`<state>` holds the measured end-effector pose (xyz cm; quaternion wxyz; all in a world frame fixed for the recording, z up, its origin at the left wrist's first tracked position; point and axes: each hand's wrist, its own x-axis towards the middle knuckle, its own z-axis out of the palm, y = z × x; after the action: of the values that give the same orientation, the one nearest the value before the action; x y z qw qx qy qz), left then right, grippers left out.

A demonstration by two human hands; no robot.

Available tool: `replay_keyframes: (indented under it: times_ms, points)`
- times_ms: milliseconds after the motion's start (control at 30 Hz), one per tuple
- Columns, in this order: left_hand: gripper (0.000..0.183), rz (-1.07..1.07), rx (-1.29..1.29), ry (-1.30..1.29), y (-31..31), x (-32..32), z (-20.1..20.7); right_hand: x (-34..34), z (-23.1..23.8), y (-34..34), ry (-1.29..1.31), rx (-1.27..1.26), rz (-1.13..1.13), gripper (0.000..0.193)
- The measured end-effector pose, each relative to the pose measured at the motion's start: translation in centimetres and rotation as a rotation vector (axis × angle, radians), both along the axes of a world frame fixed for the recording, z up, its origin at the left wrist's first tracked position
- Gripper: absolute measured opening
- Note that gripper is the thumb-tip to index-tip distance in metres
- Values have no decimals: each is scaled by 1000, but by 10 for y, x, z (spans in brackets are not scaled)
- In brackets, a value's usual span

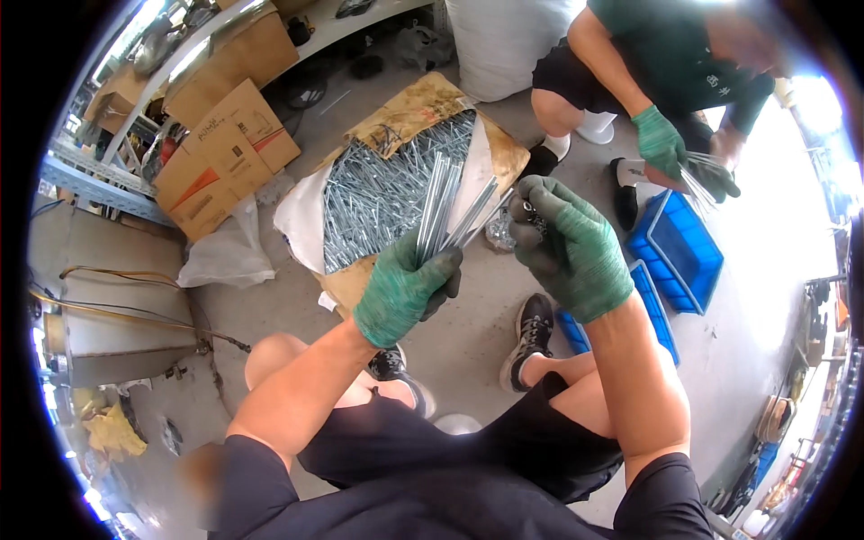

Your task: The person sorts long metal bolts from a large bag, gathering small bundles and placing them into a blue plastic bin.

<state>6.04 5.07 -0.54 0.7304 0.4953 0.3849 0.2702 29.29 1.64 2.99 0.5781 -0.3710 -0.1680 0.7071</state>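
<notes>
My left hand (403, 290), in a green glove with dark palm and fingers, is closed around a bunch of thin silvery metal rods (439, 200). The rods stick up and fan out to the right. Close by on the right, my gloved right hand (576, 247) has its fingers curled around small shiny metal pieces (533, 216), too small to name surely. Its fingertips are at the tip of one slanting rod. Beyond my hands, an opened carton (423, 101) with a white liner holds a heap of similar metal rods (373, 193).
A co-worker (670, 81) in green gloves sits at far right, holding thin rods (700, 180) above a blue crate (677, 252). Another blue crate (655, 310) is partly behind my right forearm. Cardboard boxes (225, 166), a plastic bag (229, 252) and a white sack (504, 45) stand around.
</notes>
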Motion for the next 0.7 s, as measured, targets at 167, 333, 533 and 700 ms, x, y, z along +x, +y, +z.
replay_keyframes:
  times_ms: [167, 333, 533, 700]
  points:
    - [25, -4, 16, 56, 2, 1, 0, -2, -3, -7, -65, 29, -68, 24]
    - [24, -4, 59, 78, 7, 2, -4, 0, -13, 0, -138, 25, -83, 26]
    - [27, -1, 128, 96, 9, 2, -10, 0, -8, 5, -290, 19, -80, 29]
    - [29, 2, 148, 132, 12, 0, -12, 2, -6, 9, -399, 13, -59, 29]
